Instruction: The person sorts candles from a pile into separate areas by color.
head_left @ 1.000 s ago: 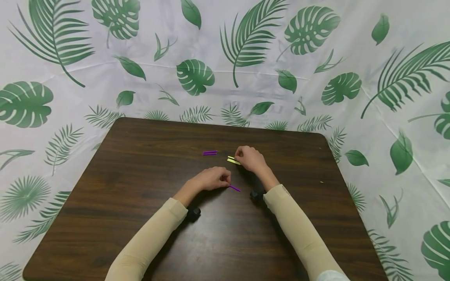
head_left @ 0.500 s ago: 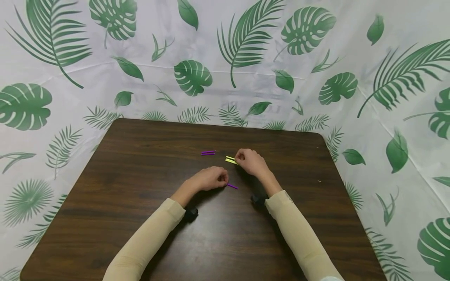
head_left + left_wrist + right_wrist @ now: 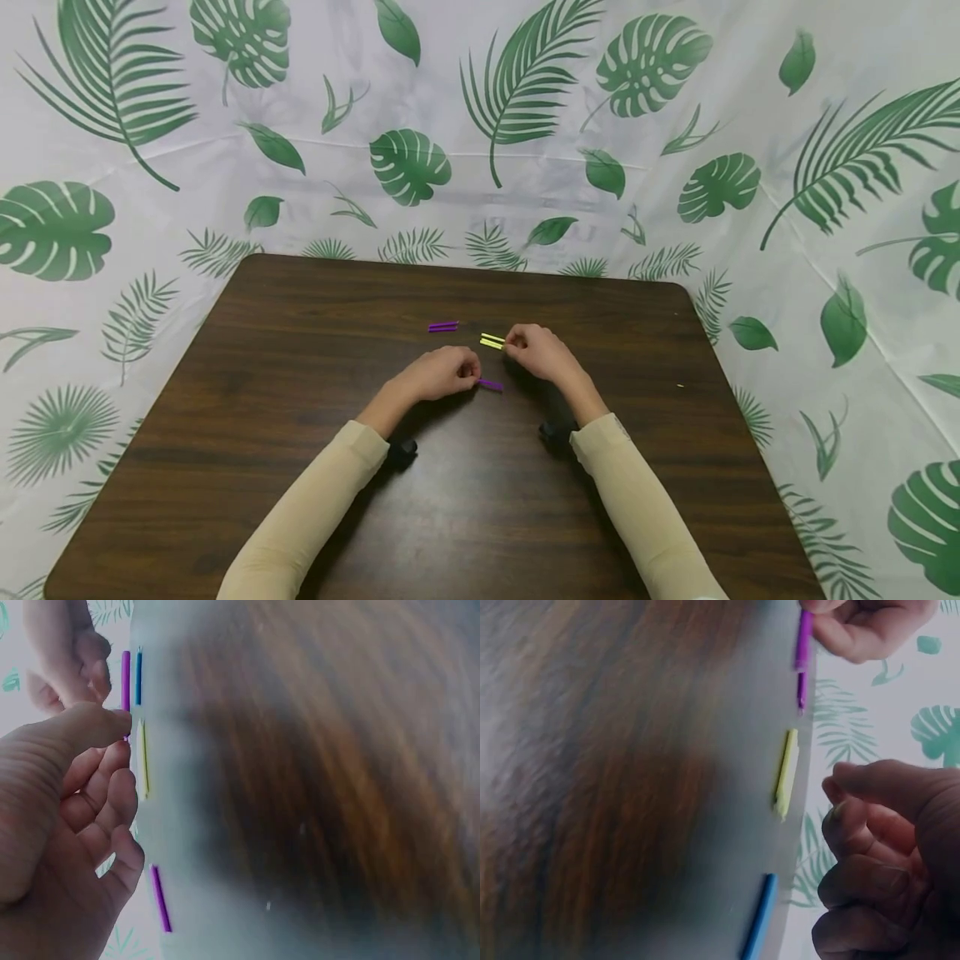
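Observation:
My left hand (image 3: pixel 438 372) pinches one end of a thin purple stick (image 3: pixel 491 385) between thumb and fingertips, its free end pointing right; the left wrist view shows the same purple stick (image 3: pixel 125 679) past the thumb tip. My right hand (image 3: pixel 543 354) hovers at the right end of several yellow sticks (image 3: pixel 491 342) lying close together. In the right wrist view its fingers (image 3: pixel 862 881) are loosely curled, with a gap to the yellow sticks (image 3: pixel 786 776) and nothing clearly held. A blue stick (image 3: pixel 760 919) lies beyond; the right hand hides it in the head view.
Two purple sticks (image 3: pixel 442 327) lie parallel left of the yellow ones. Everything rests on a dark wood-grain table (image 3: pixel 465 517). A white cloth (image 3: pixel 330 183) with green leaves hangs behind and beside it. A tiny pale speck (image 3: pixel 680 386) is at the right.
My left hand has risen slightly up the view with its purple stick, which lies flatter. The right hand has drawn slightly down and back from the yellow sticks. The view has shifted a little.

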